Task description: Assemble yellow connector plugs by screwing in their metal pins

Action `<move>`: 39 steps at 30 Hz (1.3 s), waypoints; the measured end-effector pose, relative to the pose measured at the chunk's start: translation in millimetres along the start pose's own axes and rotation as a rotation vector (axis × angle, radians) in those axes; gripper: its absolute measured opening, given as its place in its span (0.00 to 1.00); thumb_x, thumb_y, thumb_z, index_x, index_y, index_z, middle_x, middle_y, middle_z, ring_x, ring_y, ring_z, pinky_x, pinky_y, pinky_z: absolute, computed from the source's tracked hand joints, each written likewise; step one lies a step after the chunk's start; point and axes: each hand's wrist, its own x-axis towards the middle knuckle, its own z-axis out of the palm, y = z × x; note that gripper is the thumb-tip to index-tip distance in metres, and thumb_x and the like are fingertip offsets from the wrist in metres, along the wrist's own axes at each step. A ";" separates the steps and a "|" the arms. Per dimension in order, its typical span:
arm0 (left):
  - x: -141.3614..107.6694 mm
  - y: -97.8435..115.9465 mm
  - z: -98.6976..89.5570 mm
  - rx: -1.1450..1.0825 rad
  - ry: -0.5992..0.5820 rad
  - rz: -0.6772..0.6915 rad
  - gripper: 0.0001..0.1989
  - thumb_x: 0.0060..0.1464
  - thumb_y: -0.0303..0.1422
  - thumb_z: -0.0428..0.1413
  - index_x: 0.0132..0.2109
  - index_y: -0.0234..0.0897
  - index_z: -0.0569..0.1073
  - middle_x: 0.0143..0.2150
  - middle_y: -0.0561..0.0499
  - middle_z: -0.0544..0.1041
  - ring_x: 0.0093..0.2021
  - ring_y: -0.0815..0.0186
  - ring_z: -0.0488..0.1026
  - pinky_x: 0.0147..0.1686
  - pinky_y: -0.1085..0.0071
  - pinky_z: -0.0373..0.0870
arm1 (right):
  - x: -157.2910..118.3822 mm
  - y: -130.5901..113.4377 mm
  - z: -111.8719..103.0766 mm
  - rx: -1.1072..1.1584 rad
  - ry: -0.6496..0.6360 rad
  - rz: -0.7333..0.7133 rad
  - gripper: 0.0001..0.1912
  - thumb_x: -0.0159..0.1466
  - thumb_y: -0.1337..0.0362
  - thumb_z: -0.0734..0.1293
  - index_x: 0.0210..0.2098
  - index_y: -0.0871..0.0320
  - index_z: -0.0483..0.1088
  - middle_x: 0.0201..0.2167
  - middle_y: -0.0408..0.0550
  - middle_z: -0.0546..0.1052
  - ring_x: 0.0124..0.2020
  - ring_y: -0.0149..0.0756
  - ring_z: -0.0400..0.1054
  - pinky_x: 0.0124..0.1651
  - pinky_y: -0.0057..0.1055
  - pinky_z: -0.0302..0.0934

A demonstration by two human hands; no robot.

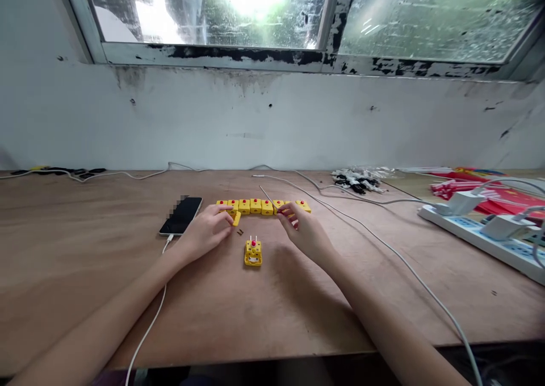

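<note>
My left hand (207, 230) is closed on a small yellow plastic cover (236, 219), pinched at the fingertips near the left end of a row of yellow blocks. My right hand (303, 227) pinches a thin metal rod (268, 196) that points up and to the left; its gripped end is hidden by the fingers. The row of small yellow blocks with red dots (255, 205) runs behind both hands. Between the hands, nearer to me, lies an opened yellow plug (253, 254) with two upright metal pins and a red dot. Tiny brass-coloured screws (240, 232) lie beside the cover.
A dark-screened phone (182, 215) with a white charging cable lies left of my left hand. White cables cross the table to a power strip (481, 241) at right. Black and white small parts (357, 180) and red packaging (489, 192) lie at the back right.
</note>
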 end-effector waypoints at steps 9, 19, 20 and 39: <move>60.7 23.8 21.4 -0.049 -0.129 -0.346 0.09 0.49 0.39 0.57 0.35 0.39 0.71 0.38 0.49 0.80 0.36 0.58 0.77 0.33 0.67 0.72 | 4.5 1.0 -5.5 0.101 0.227 0.111 0.11 0.62 0.56 0.59 0.37 0.55 0.67 0.33 0.49 0.77 0.28 0.37 0.70 0.30 0.33 0.62; 66.8 43.8 34.9 0.066 -0.082 -0.361 0.13 0.56 0.42 0.51 0.38 0.37 0.72 0.42 0.43 0.78 0.42 0.51 0.75 0.39 0.60 0.69 | 3.9 2.1 -1.1 0.170 0.217 0.115 0.13 0.62 0.52 0.59 0.38 0.55 0.65 0.28 0.45 0.73 0.22 0.33 0.64 0.25 0.29 0.56; 59.4 42.8 25.7 0.047 -0.070 -0.331 0.13 0.59 0.41 0.48 0.41 0.38 0.72 0.44 0.44 0.78 0.43 0.53 0.74 0.40 0.61 0.69 | 3.9 1.0 -1.2 0.222 0.210 0.116 0.14 0.61 0.52 0.60 0.38 0.55 0.65 0.28 0.45 0.72 0.22 0.33 0.64 0.25 0.29 0.55; -12.4 41.9 10.0 -0.075 -0.222 -0.084 0.19 0.50 0.48 0.59 0.44 0.42 0.75 0.39 0.51 0.77 0.40 0.58 0.71 0.39 0.64 0.67 | 15.5 -52.3 8.8 0.407 -0.041 -0.138 0.15 0.65 0.50 0.56 0.32 0.55 0.61 0.27 0.41 0.69 0.23 0.27 0.63 0.28 0.27 0.59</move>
